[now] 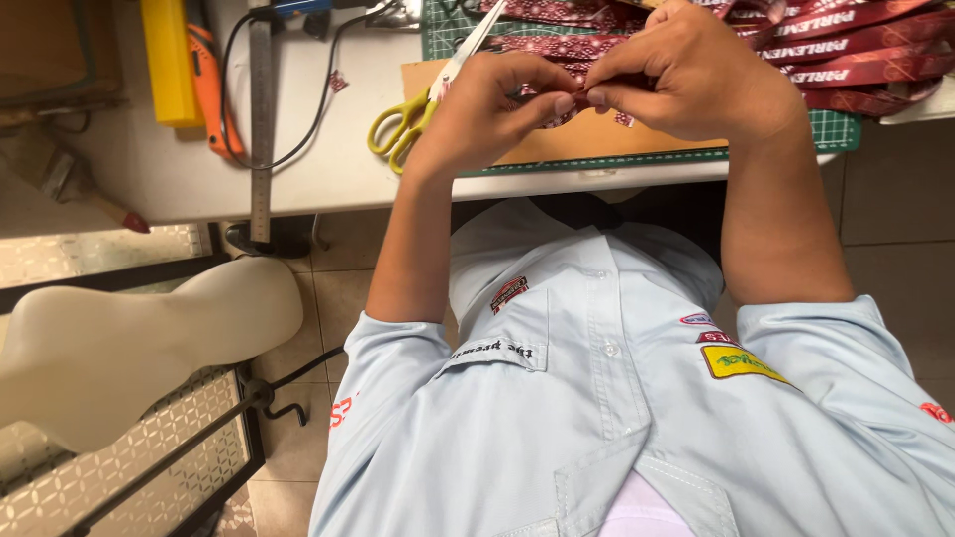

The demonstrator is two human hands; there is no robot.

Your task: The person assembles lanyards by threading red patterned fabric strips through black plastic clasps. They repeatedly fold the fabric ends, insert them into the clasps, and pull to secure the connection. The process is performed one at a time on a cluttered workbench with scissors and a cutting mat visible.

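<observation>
My left hand (487, 104) and my right hand (696, 70) meet over the table's front edge. Together their fingertips pinch a dark red patterned lanyard strap (569, 102), mostly hidden between them. The left hand also holds yellow-handled scissors (403, 124), whose blades point up and away. More dark red lanyard straps (856, 50) lie piled to the right, behind my right hand. Under the hands lie a brown cardboard sheet (597, 139) and a green cutting mat (836, 129).
A white table (328, 169) carries a long steel ruler (261, 109), a yellow block (169, 60), an orange tool (211, 89) and a black cable (318, 109). Below left stands a white curved seat (129, 338) on a black frame. My light blue shirt (597, 418) fills the foreground.
</observation>
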